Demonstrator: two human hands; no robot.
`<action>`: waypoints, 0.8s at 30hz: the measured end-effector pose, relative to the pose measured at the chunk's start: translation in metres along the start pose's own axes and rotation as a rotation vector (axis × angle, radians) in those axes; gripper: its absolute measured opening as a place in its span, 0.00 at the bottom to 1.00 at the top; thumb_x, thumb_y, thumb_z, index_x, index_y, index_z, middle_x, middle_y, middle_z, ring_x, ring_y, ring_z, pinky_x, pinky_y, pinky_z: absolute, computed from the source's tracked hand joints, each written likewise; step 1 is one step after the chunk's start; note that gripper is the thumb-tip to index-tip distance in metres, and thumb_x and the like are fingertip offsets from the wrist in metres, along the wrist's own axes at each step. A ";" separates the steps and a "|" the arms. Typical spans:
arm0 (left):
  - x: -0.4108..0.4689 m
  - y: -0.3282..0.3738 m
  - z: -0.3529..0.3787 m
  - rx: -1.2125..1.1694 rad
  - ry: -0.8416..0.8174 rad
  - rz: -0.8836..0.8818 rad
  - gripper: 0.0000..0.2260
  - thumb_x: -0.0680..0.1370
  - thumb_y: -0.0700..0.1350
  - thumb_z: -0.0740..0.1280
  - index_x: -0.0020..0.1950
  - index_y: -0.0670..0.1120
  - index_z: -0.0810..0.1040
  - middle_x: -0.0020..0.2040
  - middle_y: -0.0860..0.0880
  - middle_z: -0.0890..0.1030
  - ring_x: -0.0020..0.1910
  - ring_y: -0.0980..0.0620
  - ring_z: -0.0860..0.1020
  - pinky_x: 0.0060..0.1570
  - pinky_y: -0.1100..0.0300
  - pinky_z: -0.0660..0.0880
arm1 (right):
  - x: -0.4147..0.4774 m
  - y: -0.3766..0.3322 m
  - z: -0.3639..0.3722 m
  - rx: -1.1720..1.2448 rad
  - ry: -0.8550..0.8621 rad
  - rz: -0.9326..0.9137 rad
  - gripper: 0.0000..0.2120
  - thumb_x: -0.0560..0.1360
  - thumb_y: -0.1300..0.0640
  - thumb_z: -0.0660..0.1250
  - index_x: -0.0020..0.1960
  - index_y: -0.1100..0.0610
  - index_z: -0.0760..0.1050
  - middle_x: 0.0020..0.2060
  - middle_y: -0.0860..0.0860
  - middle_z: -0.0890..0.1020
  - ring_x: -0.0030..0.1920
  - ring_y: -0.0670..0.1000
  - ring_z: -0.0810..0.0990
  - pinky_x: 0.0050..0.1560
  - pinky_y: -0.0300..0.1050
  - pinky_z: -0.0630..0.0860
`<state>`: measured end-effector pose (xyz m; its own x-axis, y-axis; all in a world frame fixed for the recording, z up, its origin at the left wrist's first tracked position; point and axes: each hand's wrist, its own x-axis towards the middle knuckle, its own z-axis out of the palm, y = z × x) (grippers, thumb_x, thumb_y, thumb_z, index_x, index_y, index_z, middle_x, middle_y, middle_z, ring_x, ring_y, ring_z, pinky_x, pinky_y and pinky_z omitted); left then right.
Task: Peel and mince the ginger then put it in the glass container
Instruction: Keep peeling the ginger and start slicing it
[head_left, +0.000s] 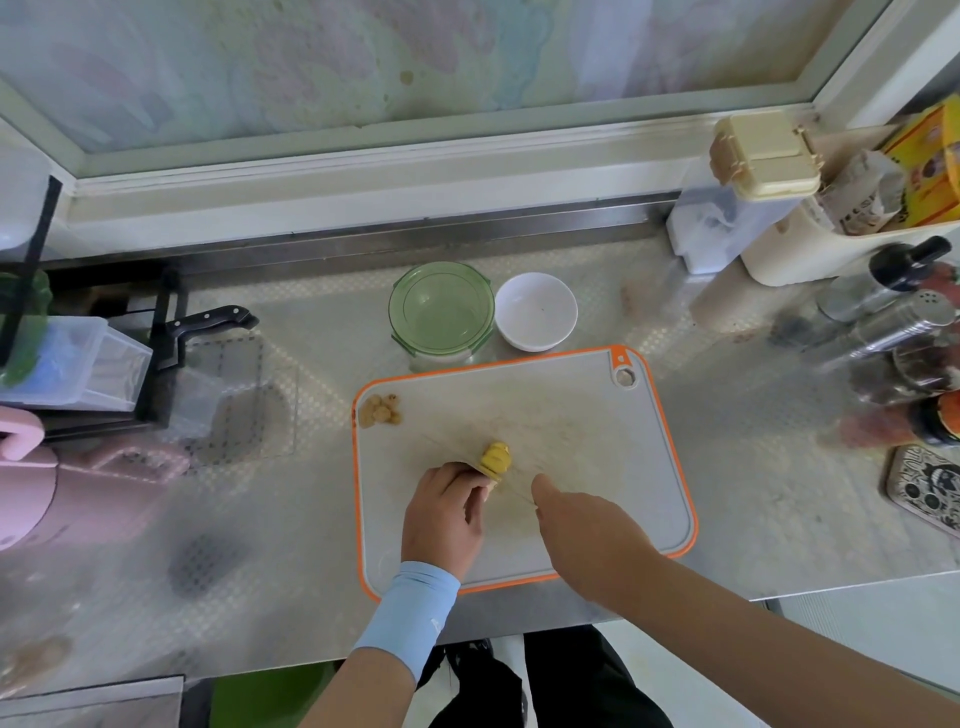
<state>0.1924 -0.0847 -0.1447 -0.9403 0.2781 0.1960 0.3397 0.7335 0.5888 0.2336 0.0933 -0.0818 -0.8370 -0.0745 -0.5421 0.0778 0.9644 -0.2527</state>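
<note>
A peeled yellow ginger piece (496, 457), partly cut into slices, lies on the grey cutting board with an orange rim (597, 415). My left hand (447, 506) pinches the ginger's near end with curled fingers. My right hand (587, 525) sits just right of it, gripping a knife (524, 498) seen edge-on as a thin line that runs up-left across the ginger; the handle is hidden under the hand. Brown peel scraps (382, 410) sit at the board's far left corner. The glass container with a green lid (441, 312) stands behind the board.
A white bowl (535, 312) stands right of the container. A black-handled knife (213, 319) rests in a rack at the left. Spice shakers and bottles (893, 322) crowd the right side, beside storage boxes (763, 156). A pink appliance (31, 493) is at the far left.
</note>
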 end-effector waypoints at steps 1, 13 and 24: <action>0.000 0.000 0.000 -0.002 0.001 0.000 0.11 0.69 0.33 0.75 0.44 0.47 0.82 0.44 0.51 0.81 0.43 0.50 0.74 0.43 0.67 0.69 | 0.001 0.000 0.000 0.002 -0.006 -0.003 0.14 0.78 0.64 0.59 0.50 0.51 0.55 0.30 0.49 0.71 0.27 0.51 0.69 0.27 0.48 0.67; -0.003 0.002 0.000 0.002 -0.020 -0.032 0.07 0.73 0.38 0.74 0.47 0.49 0.84 0.46 0.54 0.81 0.47 0.50 0.77 0.41 0.61 0.76 | 0.042 -0.014 0.010 0.072 0.042 -0.039 0.22 0.82 0.57 0.52 0.75 0.52 0.51 0.31 0.49 0.68 0.28 0.52 0.67 0.26 0.47 0.60; -0.005 0.003 0.001 0.028 0.001 -0.007 0.06 0.73 0.37 0.74 0.46 0.48 0.83 0.45 0.51 0.80 0.47 0.51 0.76 0.41 0.63 0.75 | 0.017 -0.017 0.003 0.089 0.081 0.002 0.08 0.81 0.59 0.52 0.59 0.51 0.57 0.30 0.48 0.69 0.27 0.52 0.67 0.25 0.45 0.57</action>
<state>0.1983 -0.0839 -0.1446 -0.9429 0.2721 0.1922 0.3330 0.7526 0.5681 0.2194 0.0752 -0.0890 -0.8776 -0.0481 -0.4769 0.1243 0.9381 -0.3234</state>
